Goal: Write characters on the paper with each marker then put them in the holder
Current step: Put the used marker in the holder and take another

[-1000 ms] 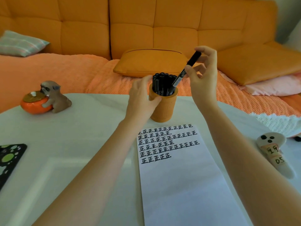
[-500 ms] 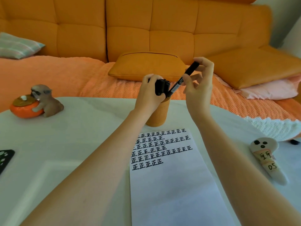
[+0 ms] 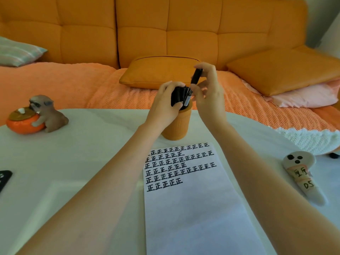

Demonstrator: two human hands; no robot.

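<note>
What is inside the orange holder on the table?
A bunch of black markers stands inside the orange holder, gripped by the left hand. The right hand holds a tilted marker, its lower end inside the rim. The holder's wall hides the markers' lower parts and the bottom.

White table [image 3: 88, 155]: orange holder [image 3: 176, 126] mid-frame, paper [image 3: 198, 218] with rows of characters right below it, dog figurine [image 3: 47, 113] far left, ghost plush [image 3: 301, 173] on the right, some black thing [image 3: 4, 178] at the left edge.
</note>
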